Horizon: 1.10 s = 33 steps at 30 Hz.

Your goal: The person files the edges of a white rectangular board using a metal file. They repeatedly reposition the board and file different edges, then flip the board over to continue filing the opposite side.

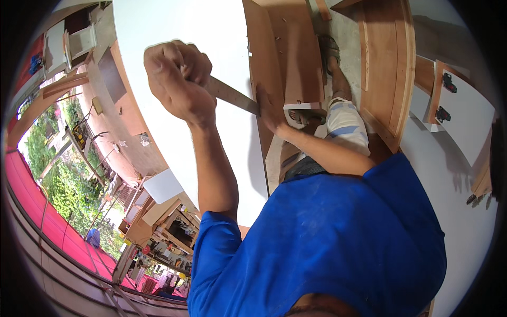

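A broad white panel (222,150) lies before me on a brown wooden carcass. Above it, my left hand (178,81) is closed in a fist around one end of a flat, narrow strip-like tool (234,95); its exact kind is unclear. The tool slants toward the panel's right edge. There, my right hand (271,115) lies in shade close to the tool's far end, against the brown side board (263,47). Whether its fingers pinch the tool or only touch the board cannot be made out.
Small bits lie on a brown board (295,59) beside my legs. To the right stands a wooden cabinet part (382,67), with white boards (467,115) carrying black fittings (443,114) beyond. Cluttered shelving (170,257) is at lower left.
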Available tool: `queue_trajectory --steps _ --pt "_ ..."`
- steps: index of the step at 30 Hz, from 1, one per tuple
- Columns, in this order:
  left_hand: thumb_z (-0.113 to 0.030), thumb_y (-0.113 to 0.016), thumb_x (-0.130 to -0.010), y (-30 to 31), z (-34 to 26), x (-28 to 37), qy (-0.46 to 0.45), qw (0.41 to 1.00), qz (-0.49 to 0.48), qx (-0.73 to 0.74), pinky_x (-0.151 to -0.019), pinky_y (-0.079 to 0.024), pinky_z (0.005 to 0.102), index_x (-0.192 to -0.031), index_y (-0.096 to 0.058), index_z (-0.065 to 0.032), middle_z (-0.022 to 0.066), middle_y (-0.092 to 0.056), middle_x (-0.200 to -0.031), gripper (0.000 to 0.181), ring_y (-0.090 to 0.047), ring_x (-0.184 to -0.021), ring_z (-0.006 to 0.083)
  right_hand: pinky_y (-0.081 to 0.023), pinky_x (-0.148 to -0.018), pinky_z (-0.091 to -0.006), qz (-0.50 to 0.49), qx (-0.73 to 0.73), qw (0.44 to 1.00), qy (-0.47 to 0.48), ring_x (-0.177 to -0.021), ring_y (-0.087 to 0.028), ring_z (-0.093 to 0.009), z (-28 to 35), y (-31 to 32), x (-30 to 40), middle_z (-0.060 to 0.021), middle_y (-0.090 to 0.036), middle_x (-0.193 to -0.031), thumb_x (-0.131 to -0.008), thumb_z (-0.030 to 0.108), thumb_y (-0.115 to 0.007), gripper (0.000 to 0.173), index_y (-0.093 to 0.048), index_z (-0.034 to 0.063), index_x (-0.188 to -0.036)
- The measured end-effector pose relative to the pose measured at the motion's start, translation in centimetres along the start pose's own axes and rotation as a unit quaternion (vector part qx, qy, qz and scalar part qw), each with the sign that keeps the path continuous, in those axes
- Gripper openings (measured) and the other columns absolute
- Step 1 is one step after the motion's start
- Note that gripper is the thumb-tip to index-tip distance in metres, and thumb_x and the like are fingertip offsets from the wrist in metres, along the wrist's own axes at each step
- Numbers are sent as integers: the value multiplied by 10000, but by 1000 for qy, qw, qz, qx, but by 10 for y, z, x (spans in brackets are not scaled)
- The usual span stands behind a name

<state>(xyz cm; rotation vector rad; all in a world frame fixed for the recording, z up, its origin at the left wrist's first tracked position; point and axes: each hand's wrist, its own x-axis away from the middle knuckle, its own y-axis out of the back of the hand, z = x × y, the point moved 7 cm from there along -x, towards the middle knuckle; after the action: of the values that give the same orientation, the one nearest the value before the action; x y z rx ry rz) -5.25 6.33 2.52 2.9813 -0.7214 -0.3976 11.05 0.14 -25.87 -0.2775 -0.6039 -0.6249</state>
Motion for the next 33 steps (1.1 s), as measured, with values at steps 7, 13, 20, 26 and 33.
queue_trajectory --steps 7,13,20,26,33 --pt "-430 -412 -1065 -21 20 -28 16 999 -16 -30 -401 -205 244 -651 -323 -99 0 -318 -535 538 -240 -446 79 -414 -794 -296 78 -175 975 -113 -847 -449 -112 12 -14 -11 -22 -486 -918 -1097 446 -357 505 -564 2 -972" --pt "-364 -466 -1048 -25 81 -41 141 988 -61 -10 -413 -253 250 -667 -441 -99 -4 -376 -552 465 -307 -446 96 -442 -739 -297 -26 -176 983 -52 -796 -476 -94 33 -3 -10 -6 -486 -914 -1090 444 -377 435 -549 45 -1060" --pt "-334 -491 -1037 -40 108 -40 129 992 6 7 -414 -249 256 -713 -453 -91 -4 -401 -585 407 -325 -461 95 -446 -728 -303 42 -260 951 -162 -809 -518 -112 -34 -27 -23 -29 -557 -933 -1081 455 -373 460 -576 50 -1159" --pt "-359 -529 -1003 -19 94 -64 160 976 -145 -37 -419 -308 253 -740 -528 -51 42 -481 -579 404 -371 -440 128 -414 -551 -269 -87 -218 967 -101 -665 -476 -74 -15 -9 -22 -2 -530 -836 -1068 477 -405 436 -578 88 -1160" --pt "-322 -457 -1035 -19 123 -82 101 994 11 51 -447 -323 247 -730 -497 -89 26 -480 -633 386 -386 -518 107 -392 -565 -273 -157 -16 987 34 -684 -473 -90 37 4 -38 -27 -533 -849 -1074 461 -384 448 -581 63 -1133"
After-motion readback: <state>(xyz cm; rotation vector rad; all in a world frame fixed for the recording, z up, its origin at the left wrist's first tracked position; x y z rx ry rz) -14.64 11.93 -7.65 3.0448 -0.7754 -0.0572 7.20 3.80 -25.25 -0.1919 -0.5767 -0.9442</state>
